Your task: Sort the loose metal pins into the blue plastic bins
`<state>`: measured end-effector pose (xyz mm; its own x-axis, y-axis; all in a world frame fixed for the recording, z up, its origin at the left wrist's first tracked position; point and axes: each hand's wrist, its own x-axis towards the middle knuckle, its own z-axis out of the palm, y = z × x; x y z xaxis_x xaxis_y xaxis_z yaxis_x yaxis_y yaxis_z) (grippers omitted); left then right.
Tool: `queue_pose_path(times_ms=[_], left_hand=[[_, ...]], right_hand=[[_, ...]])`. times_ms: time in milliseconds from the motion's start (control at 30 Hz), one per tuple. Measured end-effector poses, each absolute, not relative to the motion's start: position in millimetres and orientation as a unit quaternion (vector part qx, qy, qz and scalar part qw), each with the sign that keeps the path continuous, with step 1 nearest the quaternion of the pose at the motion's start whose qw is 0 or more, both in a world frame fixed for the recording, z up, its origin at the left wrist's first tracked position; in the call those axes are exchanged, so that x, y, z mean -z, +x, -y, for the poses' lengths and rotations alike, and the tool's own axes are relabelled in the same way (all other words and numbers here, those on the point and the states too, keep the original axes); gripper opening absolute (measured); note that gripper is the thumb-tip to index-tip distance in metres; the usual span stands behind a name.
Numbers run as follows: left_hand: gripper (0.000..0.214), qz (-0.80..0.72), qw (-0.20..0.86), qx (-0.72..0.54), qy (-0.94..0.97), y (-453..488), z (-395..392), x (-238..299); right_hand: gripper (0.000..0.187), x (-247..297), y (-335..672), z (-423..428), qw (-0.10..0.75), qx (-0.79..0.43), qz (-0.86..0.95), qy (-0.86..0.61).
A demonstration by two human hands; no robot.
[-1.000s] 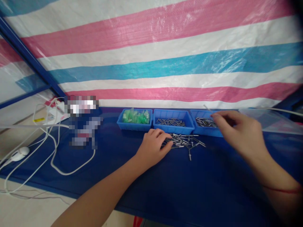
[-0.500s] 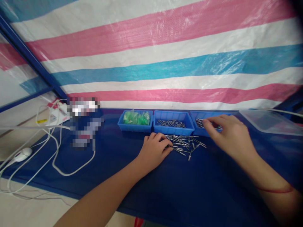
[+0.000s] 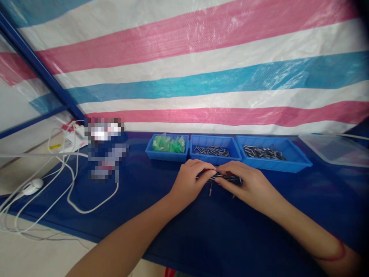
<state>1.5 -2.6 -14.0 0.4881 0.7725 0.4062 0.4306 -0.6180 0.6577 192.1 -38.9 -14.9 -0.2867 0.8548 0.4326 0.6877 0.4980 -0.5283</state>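
Note:
A loose pile of silvery blind rivets [image 3: 230, 177] lies on the dark blue tabletop, mostly covered by my hands. My left hand [image 3: 191, 179] is curled around the pile's left side, thumb and forefinger almost meeting over some rivets. From the right, my right hand [image 3: 248, 182] curves over the pile, its fingers closed in on the rivets. The fingertips of both hands come together, and how many rivets each grips is hidden. One single rivet [image 3: 210, 190] sticks out toward me below the hands. Just behind stands a blue bin [image 3: 215, 157] of similar rivets.
Right of the middle bin, another blue bin [image 3: 288, 165] holds small metal parts. The left blue bin [image 3: 167, 156] contains green plastic bags. A clear plastic lid [image 3: 334, 150] lies at far right. White cables [image 3: 69, 192] loop across the left side. Striped sheeting [image 3: 201, 69] hangs behind.
My right hand has moved left and down from the right bin to the rivet pile, meeting my left hand. The left hand stays at the pile. The view has shifted slightly.

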Motion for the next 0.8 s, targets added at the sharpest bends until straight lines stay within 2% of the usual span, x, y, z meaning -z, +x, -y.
queue_pose_path(times_ms=[133,433,800], left_hand=[[0.016,-0.352,0.307,-0.393,0.792,3.0,5.5,12.4],[0.017,-0.362,0.332,-0.421,0.762,2.9,9.9,13.3],[0.014,-0.333,0.344,-0.434,0.763,5.5,11.0,11.6]], right_hand=[[0.018,17.6,188.7,38.2,0.366,-0.182,0.775,-0.482],[0.023,10.8,184.9,43.1,0.355,-0.279,0.766,-0.457],[0.023,14.8,181.9,41.8,0.363,-0.287,0.752,-0.469]])
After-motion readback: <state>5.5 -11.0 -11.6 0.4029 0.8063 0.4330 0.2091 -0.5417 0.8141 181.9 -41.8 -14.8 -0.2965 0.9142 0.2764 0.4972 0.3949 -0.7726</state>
